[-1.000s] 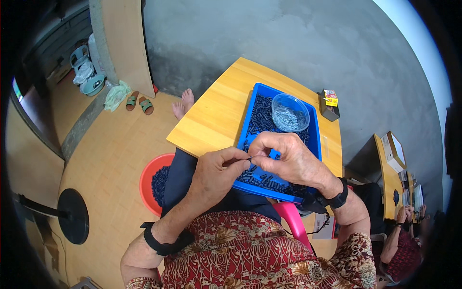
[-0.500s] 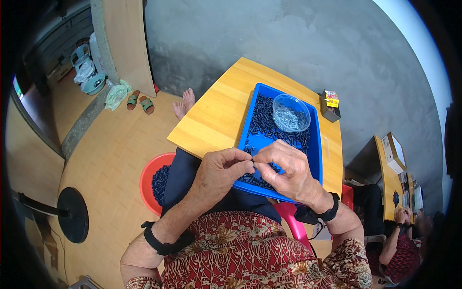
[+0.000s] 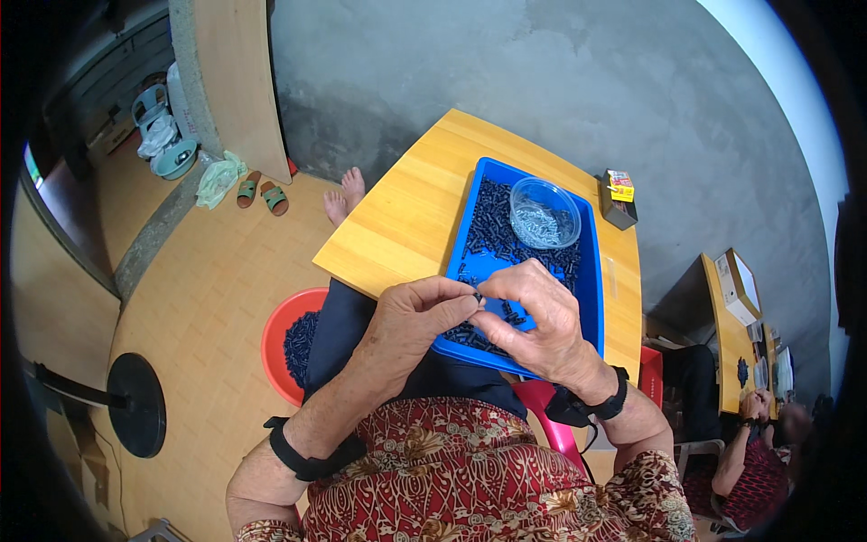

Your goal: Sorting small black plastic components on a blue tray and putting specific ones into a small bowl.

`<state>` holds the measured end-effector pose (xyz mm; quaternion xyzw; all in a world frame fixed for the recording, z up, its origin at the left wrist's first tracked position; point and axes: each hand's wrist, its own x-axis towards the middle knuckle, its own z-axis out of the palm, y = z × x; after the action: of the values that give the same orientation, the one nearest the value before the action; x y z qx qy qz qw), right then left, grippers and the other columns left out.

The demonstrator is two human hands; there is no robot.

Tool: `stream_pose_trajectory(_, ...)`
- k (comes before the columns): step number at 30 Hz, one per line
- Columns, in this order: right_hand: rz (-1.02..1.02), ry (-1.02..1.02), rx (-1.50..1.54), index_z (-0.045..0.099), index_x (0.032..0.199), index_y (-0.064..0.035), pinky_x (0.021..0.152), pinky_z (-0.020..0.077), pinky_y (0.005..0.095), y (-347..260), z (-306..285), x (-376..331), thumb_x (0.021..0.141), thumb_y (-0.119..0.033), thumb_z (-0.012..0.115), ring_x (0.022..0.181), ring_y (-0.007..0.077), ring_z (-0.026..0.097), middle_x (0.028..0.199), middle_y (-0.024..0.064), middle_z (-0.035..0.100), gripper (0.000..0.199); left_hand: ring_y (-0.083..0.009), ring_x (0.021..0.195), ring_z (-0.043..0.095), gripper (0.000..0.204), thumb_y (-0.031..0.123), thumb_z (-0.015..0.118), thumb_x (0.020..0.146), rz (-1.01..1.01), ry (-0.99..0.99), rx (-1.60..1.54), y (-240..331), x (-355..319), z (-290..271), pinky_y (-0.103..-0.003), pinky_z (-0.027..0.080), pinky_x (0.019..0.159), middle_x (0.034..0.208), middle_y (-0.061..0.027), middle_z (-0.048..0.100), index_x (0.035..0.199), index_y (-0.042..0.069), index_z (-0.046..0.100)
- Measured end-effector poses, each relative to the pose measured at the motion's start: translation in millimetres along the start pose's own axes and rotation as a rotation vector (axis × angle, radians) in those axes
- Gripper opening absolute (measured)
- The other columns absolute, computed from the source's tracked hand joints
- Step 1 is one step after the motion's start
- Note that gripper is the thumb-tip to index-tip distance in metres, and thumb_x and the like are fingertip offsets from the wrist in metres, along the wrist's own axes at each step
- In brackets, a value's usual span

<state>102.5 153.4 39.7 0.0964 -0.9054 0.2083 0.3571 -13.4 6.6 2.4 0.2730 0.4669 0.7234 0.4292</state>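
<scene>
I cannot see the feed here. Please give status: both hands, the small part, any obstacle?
Left hand and right hand pinch one small dark part together, fingers closed. Held above blue tray. Nothing in the way.

Bright, even daylight, soft shadows, sharp centre (fisheye bends straight edges, rim darkened to black).

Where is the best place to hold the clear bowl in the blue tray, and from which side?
Probably grip the clear bowl at its rim, from above. It stands upright and open in the blue tray, and dark small parts lie against its left side, so a low side approach looks crowded.
</scene>
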Motion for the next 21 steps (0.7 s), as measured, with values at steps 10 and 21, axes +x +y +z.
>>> stream_pose_trajectory(10, -0.165, 0.043, -0.129, 0.061, 0.086, -0.0046, 0.06, 0.044, 0.0347, 4.9, 7.7, -2.3, 0.068, -0.003, 0.08, 0.069, 0.0232, 0.061, 0.08, 0.0068, 0.062, 0.026, -0.0065, 0.089, 0.059, 0.021, 0.016, 0.069, 0.091, -0.05, -0.022, -0.017, 0.5, -1.1, -2.6, -0.023, 0.046, 0.082, 0.096, -0.0021, 0.069, 0.105, 0.001, 0.071)
stream_pose_trajectory(21, -0.131, 0.037, -0.096, 0.062, 0.086, -0.0051, 0.06, 0.0437, 0.0344, 3.6, 5.8, -0.3, 0.068, -0.003, 0.08, 0.069, 0.0228, 0.061, 0.078, 0.0058, 0.062, 0.026, -0.0066, 0.089, 0.059, 0.023, 0.021, 0.067, 0.094, -0.076, -0.028, -0.043, 1.9, -2.0, -1.8, -0.023, 0.045, 0.082, 0.097, -0.0013, 0.069, 0.105, 0.002, 0.071)
